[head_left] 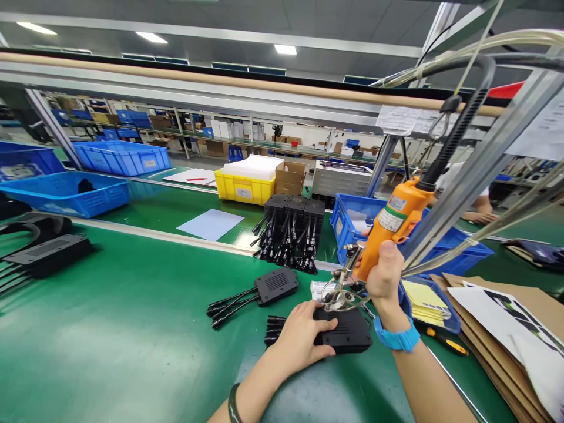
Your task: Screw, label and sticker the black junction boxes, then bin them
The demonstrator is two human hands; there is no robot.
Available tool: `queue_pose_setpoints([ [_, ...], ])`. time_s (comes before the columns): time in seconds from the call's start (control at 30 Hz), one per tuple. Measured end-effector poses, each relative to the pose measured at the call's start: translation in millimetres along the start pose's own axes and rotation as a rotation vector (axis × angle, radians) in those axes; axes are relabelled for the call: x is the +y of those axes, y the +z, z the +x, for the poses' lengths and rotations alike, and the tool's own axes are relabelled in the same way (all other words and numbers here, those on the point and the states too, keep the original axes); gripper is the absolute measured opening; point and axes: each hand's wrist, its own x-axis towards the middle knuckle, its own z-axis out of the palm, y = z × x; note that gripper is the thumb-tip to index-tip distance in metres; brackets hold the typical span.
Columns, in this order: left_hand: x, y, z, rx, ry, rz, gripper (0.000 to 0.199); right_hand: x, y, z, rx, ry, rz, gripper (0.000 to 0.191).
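Observation:
My right hand [384, 276] is wrapped round an orange electric screwdriver [392, 214] hanging from a black cable. The tool tilts down toward a black plastic box [346, 330] with several short cables on its left; whether its tip touches the box is hidden behind thin tubes and a metal fitting [341, 291]. My left hand [302, 335] lies on that box with fingers spread, pressing it against the green bench. Just beyond my left hand lies another black box [277, 285] with cables pointing left.
Several finished-looking black boxes [295, 205] stand stacked behind, cables hanging forward. A yellow bin [244, 187] and a blue bin [346, 226] stand at the back. Cardboard sheets [497, 346], a yellow-black screwdriver [447, 342] and a tray of yellow paper [452, 323] lie right. A person's hand [478, 217] shows beyond.

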Motion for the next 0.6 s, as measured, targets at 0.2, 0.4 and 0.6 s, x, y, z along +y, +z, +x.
queue_pose_setpoints([
  [0.2,-2.0,2.9,1.0,0.009,-0.004,0.006,0.063,2.5,-0.2,-10.5,0.022,-0.053,-0.011,0.045],
  [0.4,-1.9,0.6,-0.1,0.008,0.000,0.004,0.061,-20.7,-8.0,-11.1,0.041,-0.175,0.021,0.042],
  [0.6,-1.5,0.9,0.0,0.005,0.007,0.013,0.057,-75.3,-15.6,1.3,0.107,-0.145,0.029,0.048],
])
